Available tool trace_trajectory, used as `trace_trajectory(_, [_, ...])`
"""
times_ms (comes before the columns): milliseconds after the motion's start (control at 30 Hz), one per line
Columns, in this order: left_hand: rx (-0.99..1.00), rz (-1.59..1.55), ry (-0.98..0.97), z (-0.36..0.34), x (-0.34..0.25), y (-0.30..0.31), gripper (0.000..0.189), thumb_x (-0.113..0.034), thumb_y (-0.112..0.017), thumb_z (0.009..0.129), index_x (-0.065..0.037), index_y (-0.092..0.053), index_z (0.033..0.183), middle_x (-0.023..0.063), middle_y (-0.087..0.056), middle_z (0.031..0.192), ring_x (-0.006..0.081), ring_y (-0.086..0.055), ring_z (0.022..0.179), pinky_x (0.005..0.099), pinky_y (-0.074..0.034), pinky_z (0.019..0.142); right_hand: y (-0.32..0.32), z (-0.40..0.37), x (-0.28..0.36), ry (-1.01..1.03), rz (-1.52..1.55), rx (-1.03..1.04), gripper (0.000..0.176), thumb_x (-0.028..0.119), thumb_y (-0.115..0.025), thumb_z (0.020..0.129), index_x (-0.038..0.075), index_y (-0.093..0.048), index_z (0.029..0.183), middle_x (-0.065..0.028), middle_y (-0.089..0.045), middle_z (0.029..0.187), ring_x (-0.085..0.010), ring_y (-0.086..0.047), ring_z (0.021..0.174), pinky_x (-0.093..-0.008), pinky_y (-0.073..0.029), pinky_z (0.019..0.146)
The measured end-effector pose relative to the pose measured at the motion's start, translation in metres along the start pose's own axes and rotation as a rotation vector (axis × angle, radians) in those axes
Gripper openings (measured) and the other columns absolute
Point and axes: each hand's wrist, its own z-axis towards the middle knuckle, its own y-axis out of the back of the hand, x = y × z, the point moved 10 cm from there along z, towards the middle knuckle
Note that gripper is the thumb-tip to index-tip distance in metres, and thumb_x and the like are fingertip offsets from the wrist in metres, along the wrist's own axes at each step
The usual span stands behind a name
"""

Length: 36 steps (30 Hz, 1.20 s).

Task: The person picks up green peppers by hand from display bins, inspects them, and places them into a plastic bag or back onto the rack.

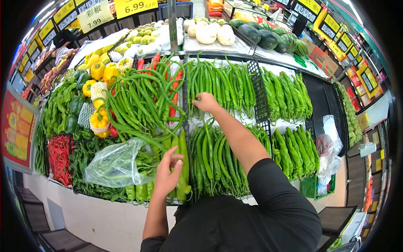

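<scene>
My right hand (205,102) is over the lower left part of the upper row of long green chili peppers (222,82). Its fingers are curled down among the pepper ends; what they grip, if anything, is hidden. Below that row, in the same column, lies another row of long green chili peppers (218,155), partly covered by my right arm. My left hand (168,172) hovers over thick light-green peppers (182,157), fingers apart and nothing in it. Left of it lies a clear plastic bag (113,164). A loose heap of long green chilies (138,98) spreads behind the bag.
Yellow bell peppers (99,119) and a crate of small red chilies (60,157) are on the left. More green peppers (289,94) fill the right column beside a black crate (321,103). White melons (208,33) and watermelons (266,38) stand behind. A metal post (172,29) rises at the back.
</scene>
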Motion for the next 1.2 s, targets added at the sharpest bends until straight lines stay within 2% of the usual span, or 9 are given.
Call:
trace_trajectory(200, [-0.005, -0.005, -0.061, -0.006, -0.038, 0.013, 0.04, -0.002, -0.057, 0.092, -0.002, -0.053, 0.131, 0.0117, -0.068, 0.107, 0.0177, -0.064, 0.088, 0.0302, -0.05, 0.082, 0.023, -0.016, -0.003, -0.047, 0.259, 0.012, 0.052, 0.035, -0.071, 0.085, 0.0, -0.063, 0.123, -0.021, -0.068, 0.113, -0.0327, -0.067, 0.103, -0.0397, -0.052, 0.091])
trace_trajectory(267, [-0.018, 0.022, -0.121, -0.009, -0.062, 0.025, 0.036, -0.002, -0.058, 0.092, -0.001, -0.056, 0.128, 0.0112, -0.068, 0.106, 0.0174, -0.064, 0.088, 0.0302, -0.05, 0.082, 0.033, -0.02, -0.003, 0.032, 0.32, -0.018, 0.051, 0.033, -0.071, 0.086, -0.001, -0.063, 0.123, -0.0171, -0.07, 0.106, -0.025, -0.068, 0.094, -0.035, -0.053, 0.084])
trace_trajectory(433, [-0.137, 0.116, -0.242, -0.005, -0.113, 0.079, 0.027, -0.003, -0.058, 0.092, 0.001, -0.062, 0.119, 0.0098, -0.069, 0.1, 0.0161, -0.065, 0.087, 0.0301, -0.051, 0.08, 0.07, -0.089, 0.005, 0.062, 0.665, 0.096, 0.043, 0.024, -0.066, 0.092, -0.002, -0.061, 0.126, -0.0083, -0.07, 0.1, -0.012, -0.062, 0.081, -0.0276, -0.051, 0.073])
trace_trajectory(567, [-0.252, 0.23, -0.276, 0.042, -0.119, 0.137, 0.024, -0.008, -0.057, 0.095, 0.002, -0.062, 0.116, 0.0088, -0.068, 0.095, 0.0138, -0.062, 0.083, 0.0292, -0.051, 0.077, 0.103, -0.162, 0.0, 0.035, 0.793, -0.01, 0.038, 0.019, -0.063, 0.095, -0.001, -0.06, 0.127, -0.0048, -0.069, 0.098, -0.0079, -0.057, 0.077, -0.0245, -0.048, 0.07])
trace_trajectory(933, [0.229, 0.753, 0.091, 0.183, 0.018, 0.116, 0.034, -0.027, -0.059, 0.093, -0.006, -0.059, 0.12, 0.0121, -0.067, 0.093, 0.0225, -0.064, 0.082, 0.0351, -0.051, 0.076, 0.118, -0.318, -0.058, -0.129, 0.974, -0.149, 0.032, 0.017, -0.061, 0.096, 0.001, -0.061, 0.124, -0.004, -0.068, 0.096, -0.0083, -0.057, 0.077, -0.0237, -0.046, 0.07])
trace_trajectory(967, [0.264, 0.831, 0.065, 0.19, 0.028, 0.113, 0.032, -0.026, -0.059, 0.093, -0.009, -0.06, 0.12, 0.012, -0.068, 0.094, 0.0216, -0.066, 0.079, 0.035, -0.052, 0.069, 0.118, -0.327, -0.061, -0.136, 0.977, -0.163, 0.032, 0.017, -0.061, 0.096, 0.001, -0.061, 0.124, -0.0037, -0.068, 0.096, -0.0081, -0.057, 0.078, -0.0237, -0.046, 0.071])
trace_trajectory(1067, [0.224, 0.72, 0.304, 0.197, 0.057, 0.115, 0.032, -0.024, -0.059, 0.092, -0.01, -0.061, 0.121, 0.0117, -0.068, 0.094, 0.02, -0.068, 0.076, 0.0335, -0.052, 0.061, 0.117, -0.346, -0.061, -0.15, 0.976, -0.191, 0.031, 0.016, -0.061, 0.096, 0.001, -0.061, 0.123, -0.003, -0.069, 0.096, -0.0075, -0.057, 0.078, -0.0235, -0.046, 0.071])
trace_trajectory(1100, [0.167, 0.721, 0.261, 0.199, 0.053, 0.118, 0.03, -0.021, -0.058, 0.091, -0.01, -0.063, 0.118, 0.0088, -0.068, 0.086, 0.017, -0.068, 0.071, 0.0315, -0.05, 0.055, 0.117, -0.351, -0.059, -0.154, 0.973, -0.195, 0.031, 0.015, -0.061, 0.096, 0.0, -0.061, 0.123, -0.0027, -0.069, 0.096, -0.0072, -0.057, 0.078, -0.0234, -0.046, 0.072])
trace_trajectory(1200, [0.045, 0.643, 0.183, 0.199, 0.039, 0.131, 0.024, -0.018, -0.058, 0.091, -0.008, -0.067, 0.111, 0.005, -0.067, 0.076, 0.0155, -0.069, 0.067, 0.0294, -0.05, 0.056, 0.107, -0.359, -0.057, -0.153, 0.974, -0.17, 0.031, 0.014, -0.061, 0.096, 0.0, -0.061, 0.123, -0.0021, -0.069, 0.096, -0.0062, -0.057, 0.079, -0.0225, -0.046, 0.073])
